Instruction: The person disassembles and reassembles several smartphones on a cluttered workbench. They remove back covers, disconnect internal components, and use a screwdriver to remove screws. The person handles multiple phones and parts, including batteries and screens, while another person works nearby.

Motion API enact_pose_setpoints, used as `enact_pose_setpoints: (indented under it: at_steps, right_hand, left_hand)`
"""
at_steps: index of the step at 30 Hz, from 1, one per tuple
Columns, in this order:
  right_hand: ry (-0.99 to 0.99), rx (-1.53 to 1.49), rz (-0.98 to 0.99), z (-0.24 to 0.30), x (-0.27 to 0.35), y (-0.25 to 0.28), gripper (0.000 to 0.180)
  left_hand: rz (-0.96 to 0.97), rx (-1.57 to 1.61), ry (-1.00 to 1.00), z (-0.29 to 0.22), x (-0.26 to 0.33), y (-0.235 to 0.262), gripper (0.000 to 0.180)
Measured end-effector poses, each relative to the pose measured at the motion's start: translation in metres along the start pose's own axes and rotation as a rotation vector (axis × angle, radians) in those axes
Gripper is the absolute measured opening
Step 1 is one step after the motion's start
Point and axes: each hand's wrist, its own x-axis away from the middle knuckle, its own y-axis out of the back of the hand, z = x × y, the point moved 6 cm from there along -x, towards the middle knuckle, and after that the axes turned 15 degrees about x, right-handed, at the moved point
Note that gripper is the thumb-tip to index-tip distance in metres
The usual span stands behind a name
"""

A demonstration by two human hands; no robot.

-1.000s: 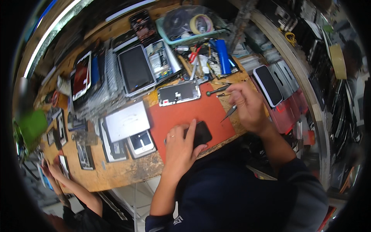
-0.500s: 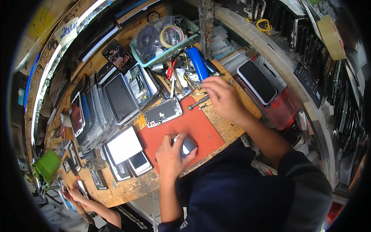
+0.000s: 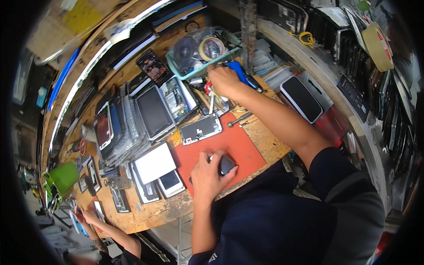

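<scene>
On the red mat (image 3: 247,152), my left hand (image 3: 206,179) grips a small dark phone (image 3: 228,165) between thumb and fingers. The phone's far side is covered by my fingers. My right hand (image 3: 224,81) reaches over the pile of hand tools in front of the teal basket. A red-handled tool (image 3: 207,86) shows just below that hand, and a blue object (image 3: 237,70) lies to its right. Its fingertips are hidden, so any hold is unclear. A detached phone screen (image 3: 201,129) lies at the mat's far edge, with a screwdriver (image 3: 240,119) to its right.
The teal basket (image 3: 201,70) holds tape rolls. A tablet-like screen (image 3: 153,111) and bubble-wrapped stacks (image 3: 128,128) stand left. Near the left hand are a white box lid (image 3: 154,163) and a white phone (image 3: 170,181). Another person's hands (image 3: 86,216) work at lower left.
My right hand has moved away from beside the screwdriver, up and left into the tools by the basket. My left hand keeps its grip on the phone. The view has shifted slightly.
</scene>
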Motion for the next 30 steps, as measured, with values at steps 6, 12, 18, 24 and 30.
enact_pose_setpoints:
  at_steps: [6, 12, 18, 24, 30]
  right_hand:
    - [-0.016, -0.215, -0.437, -0.024, 0.041, 0.030, 0.013]
    - [-0.053, -0.169, -0.288, -0.044, 0.055, 0.031, 0.022]
    - [0.085, 0.297, 0.004, -0.004, 0.005, -0.009, 0.013]
    - [0.122, 0.441, -0.063, 0.007, 0.001, 0.013, 0.014]
    - [0.312, -0.221, -0.176, 0.002, 0.125, 0.075, 0.015]
  left_hand:
    - [-0.034, 0.014, -0.009, 0.002, 0.006, -0.001, 0.055]
    - [-0.029, 0.008, -0.028, 0.004, 0.005, -0.003, 0.057]
    - [-0.035, 0.017, -0.001, 0.004, 0.004, 0.000, 0.059]
    - [-0.227, -0.059, 0.081, -0.007, 0.015, -0.001, 0.055]
    - [-0.189, -0.114, 0.124, -0.005, 0.035, 0.007, 0.065]
